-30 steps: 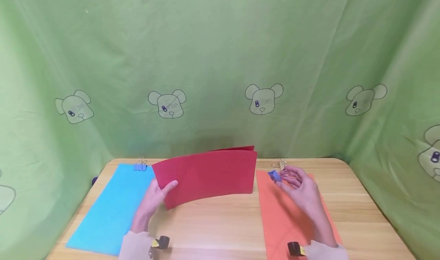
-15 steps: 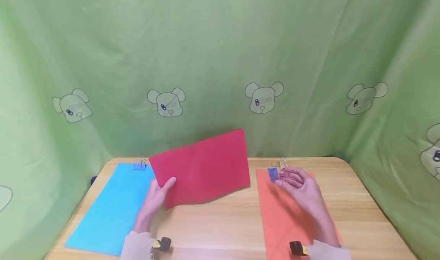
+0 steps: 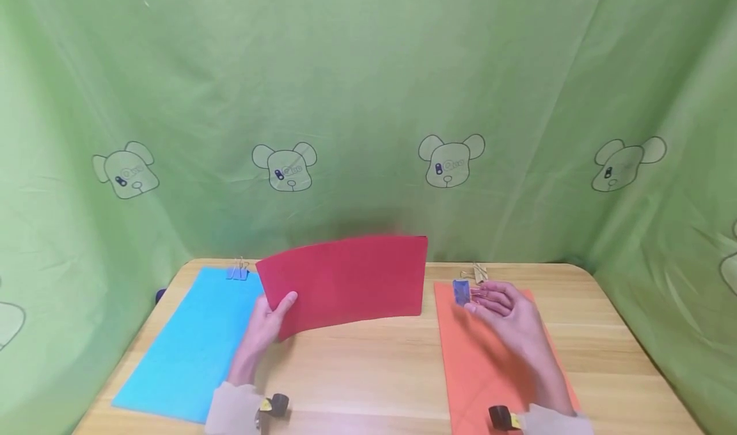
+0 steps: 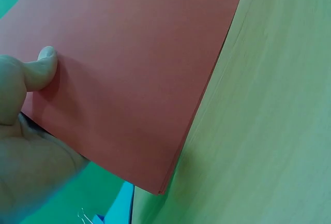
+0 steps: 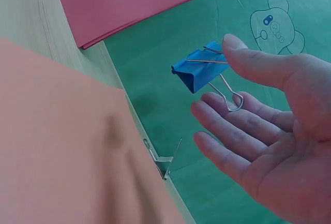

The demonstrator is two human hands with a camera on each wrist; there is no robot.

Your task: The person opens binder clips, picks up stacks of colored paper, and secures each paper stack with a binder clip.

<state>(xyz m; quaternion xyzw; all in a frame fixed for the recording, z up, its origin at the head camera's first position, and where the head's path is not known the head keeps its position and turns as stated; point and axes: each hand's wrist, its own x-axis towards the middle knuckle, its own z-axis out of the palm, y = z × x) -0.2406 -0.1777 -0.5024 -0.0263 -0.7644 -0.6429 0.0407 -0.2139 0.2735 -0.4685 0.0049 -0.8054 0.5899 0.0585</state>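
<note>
My left hand (image 3: 267,323) grips a stack of red paper (image 3: 351,281) by its left end, thumb on the near face. The stack is held up on edge over the middle of the table, and several sheet edges show at its corner in the left wrist view. In my right hand (image 3: 509,313) a blue binder clip (image 5: 199,69) is pinched by its wire handles between thumb and fingers. It hangs over the orange paper (image 3: 472,358), a short way right of the red stack, with its mouth turned away from the palm.
Blue paper (image 3: 184,352) lies at the left of the wooden table (image 3: 357,377), a blue binder clip (image 3: 237,273) at its top edge. A yellowish binder clip (image 3: 480,273) sits at the top of the orange paper. Behind hangs a green curtain (image 3: 357,89) with bear heads.
The right end of the red stack tilted up, then came down again, and its sheets line up more closely. The clip in my right hand has turned slightly.
</note>
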